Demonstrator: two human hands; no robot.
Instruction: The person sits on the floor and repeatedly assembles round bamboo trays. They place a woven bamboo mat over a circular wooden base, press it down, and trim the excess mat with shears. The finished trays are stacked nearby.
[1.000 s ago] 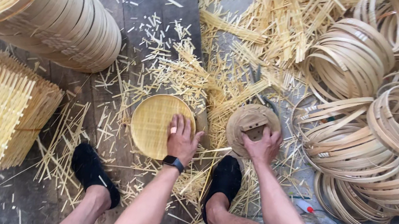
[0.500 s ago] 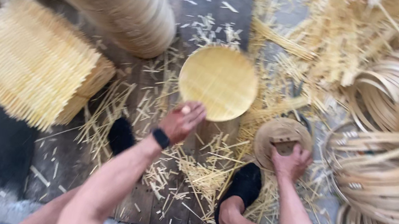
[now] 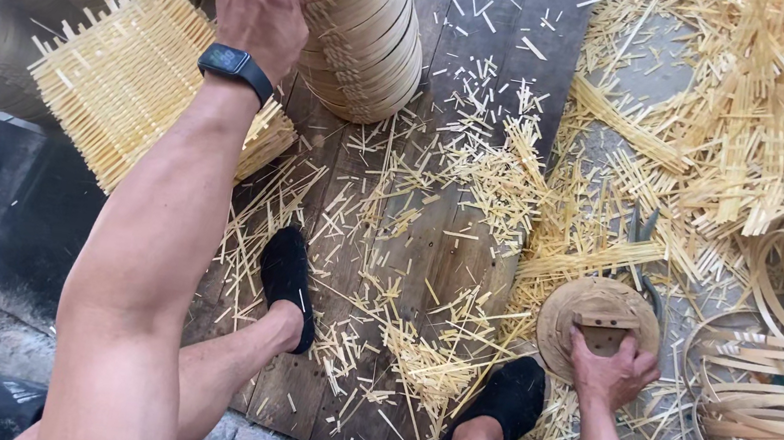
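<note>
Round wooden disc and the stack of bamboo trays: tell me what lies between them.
Head view: between the wooden disc and tray stack lie dark floor planks strewn with loose bamboo splinters.

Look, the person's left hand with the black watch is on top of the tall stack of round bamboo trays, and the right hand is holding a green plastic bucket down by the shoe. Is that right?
Not quite. The right hand holds no green bucket: the head view shows it gripping a round, flat wooden disc with a wooden handle, near the black shoe. The rest is right: the left hand, black watch on its wrist, rests on top of the tall stack of round bamboo trays.
</note>
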